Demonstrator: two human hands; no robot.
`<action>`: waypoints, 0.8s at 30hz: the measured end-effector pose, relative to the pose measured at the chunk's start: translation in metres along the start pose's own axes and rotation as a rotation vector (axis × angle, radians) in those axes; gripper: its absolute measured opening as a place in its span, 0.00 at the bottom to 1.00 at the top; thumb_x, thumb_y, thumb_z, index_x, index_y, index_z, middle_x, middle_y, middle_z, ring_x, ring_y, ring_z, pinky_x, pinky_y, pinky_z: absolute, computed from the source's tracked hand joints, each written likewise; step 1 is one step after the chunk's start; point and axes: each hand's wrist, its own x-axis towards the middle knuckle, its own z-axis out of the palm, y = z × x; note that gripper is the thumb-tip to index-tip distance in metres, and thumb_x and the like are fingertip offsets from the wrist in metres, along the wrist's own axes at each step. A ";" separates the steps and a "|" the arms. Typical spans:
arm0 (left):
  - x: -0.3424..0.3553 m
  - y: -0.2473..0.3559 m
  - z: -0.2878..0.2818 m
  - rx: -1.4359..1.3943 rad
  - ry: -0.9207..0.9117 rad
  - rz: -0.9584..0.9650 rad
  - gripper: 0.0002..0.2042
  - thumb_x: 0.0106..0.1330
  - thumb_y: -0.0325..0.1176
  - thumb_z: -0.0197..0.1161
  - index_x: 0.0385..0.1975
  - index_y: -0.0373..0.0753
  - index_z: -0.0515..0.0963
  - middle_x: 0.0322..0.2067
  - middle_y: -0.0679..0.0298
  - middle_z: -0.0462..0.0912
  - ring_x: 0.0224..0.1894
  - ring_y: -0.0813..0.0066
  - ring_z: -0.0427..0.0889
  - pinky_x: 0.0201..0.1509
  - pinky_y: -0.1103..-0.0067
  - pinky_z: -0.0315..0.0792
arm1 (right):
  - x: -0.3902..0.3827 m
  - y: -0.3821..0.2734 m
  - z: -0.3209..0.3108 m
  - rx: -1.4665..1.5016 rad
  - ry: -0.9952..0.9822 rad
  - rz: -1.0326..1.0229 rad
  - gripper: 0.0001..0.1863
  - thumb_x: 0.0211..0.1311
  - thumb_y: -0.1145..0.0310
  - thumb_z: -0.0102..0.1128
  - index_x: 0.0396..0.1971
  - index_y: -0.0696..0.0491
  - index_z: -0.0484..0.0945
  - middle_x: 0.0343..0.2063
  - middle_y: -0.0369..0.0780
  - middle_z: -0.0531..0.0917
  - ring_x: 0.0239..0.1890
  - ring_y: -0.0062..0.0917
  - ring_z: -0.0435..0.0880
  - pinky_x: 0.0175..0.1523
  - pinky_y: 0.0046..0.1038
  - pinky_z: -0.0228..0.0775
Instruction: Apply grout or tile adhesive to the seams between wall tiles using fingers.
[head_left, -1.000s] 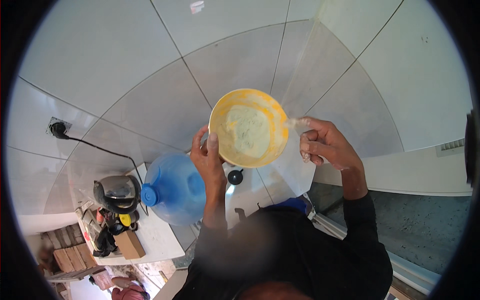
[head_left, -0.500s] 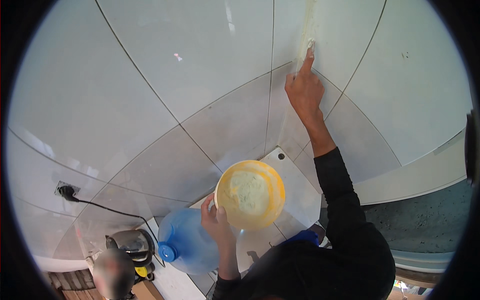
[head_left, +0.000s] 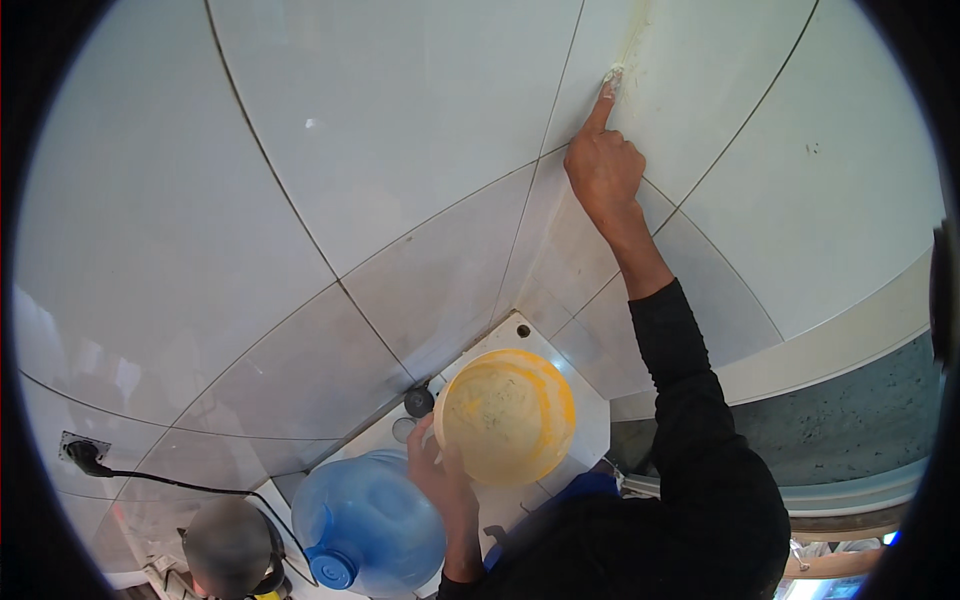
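My right hand point(head_left: 605, 165) has its index finger stretched up against the wall's corner seam point(head_left: 632, 35), with whitish paste on the fingertip and the other fingers curled, holding nothing. My left hand point(head_left: 445, 470) grips the rim of a yellow bowl point(head_left: 505, 420) at its lower left side. A pale substance coats the bowl's inside. Just left of that hand lies a large translucent blue water bottle point(head_left: 355, 520) with a blue cap.
Tiled walls point(head_left: 400, 150) meet above a white counter point(head_left: 585, 420). A small dark round object point(head_left: 418, 400) sits left of the bowl. A black plug and cord point(head_left: 85, 455) are at lower left, near a partly blurred kettle point(head_left: 268, 575). A curved ledge point(head_left: 760, 370) runs at right.
My right hand has risen from beside the bowl to the corner seam. The bowl and my left hand appear lower in the view, as more of the upper wall has come into sight.
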 end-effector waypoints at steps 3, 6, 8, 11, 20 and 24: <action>0.000 0.001 0.000 -0.029 0.014 0.012 0.29 0.72 0.47 0.68 0.63 0.32 0.74 0.50 0.51 0.88 0.50 0.66 0.88 0.54 0.72 0.81 | -0.011 0.001 0.000 -0.031 -0.014 -0.036 0.50 0.58 0.75 0.61 0.80 0.69 0.50 0.13 0.43 0.82 0.13 0.35 0.82 0.19 0.39 0.71; -0.001 -0.003 0.000 -0.055 0.038 0.002 0.34 0.71 0.56 0.69 0.62 0.31 0.74 0.51 0.53 0.86 0.51 0.66 0.87 0.58 0.71 0.80 | -0.031 0.006 -0.007 -0.042 -0.142 -0.029 0.50 0.58 0.70 0.64 0.80 0.66 0.50 0.15 0.45 0.84 0.15 0.38 0.84 0.22 0.42 0.75; 0.000 -0.008 -0.003 -0.073 0.051 0.005 0.34 0.70 0.56 0.70 0.62 0.31 0.74 0.50 0.53 0.87 0.51 0.65 0.87 0.58 0.71 0.80 | -0.045 0.011 -0.018 -0.047 -0.238 -0.020 0.51 0.59 0.67 0.66 0.80 0.65 0.51 0.17 0.45 0.85 0.18 0.40 0.86 0.25 0.44 0.78; 0.000 -0.020 -0.011 -0.061 0.051 -0.015 0.26 0.71 0.40 0.68 0.63 0.32 0.74 0.49 0.50 0.89 0.52 0.65 0.88 0.55 0.72 0.80 | -0.050 0.015 -0.030 0.044 -0.312 -0.008 0.53 0.59 0.64 0.69 0.81 0.59 0.50 0.17 0.46 0.84 0.20 0.44 0.87 0.29 0.46 0.80; 0.004 -0.027 0.002 -0.065 -0.018 -0.030 0.26 0.65 0.34 0.69 0.61 0.31 0.75 0.54 0.53 0.85 0.57 0.65 0.85 0.63 0.70 0.76 | 0.014 0.015 -0.065 0.003 -0.210 -0.016 0.49 0.64 0.67 0.64 0.82 0.48 0.49 0.20 0.47 0.85 0.23 0.47 0.86 0.32 0.47 0.79; 0.005 -0.027 0.004 -0.051 -0.018 -0.049 0.26 0.65 0.34 0.68 0.61 0.30 0.75 0.56 0.52 0.84 0.59 0.64 0.84 0.65 0.69 0.75 | 0.009 0.017 -0.051 0.020 -0.190 -0.031 0.49 0.64 0.67 0.64 0.82 0.52 0.48 0.20 0.48 0.85 0.24 0.47 0.87 0.31 0.47 0.80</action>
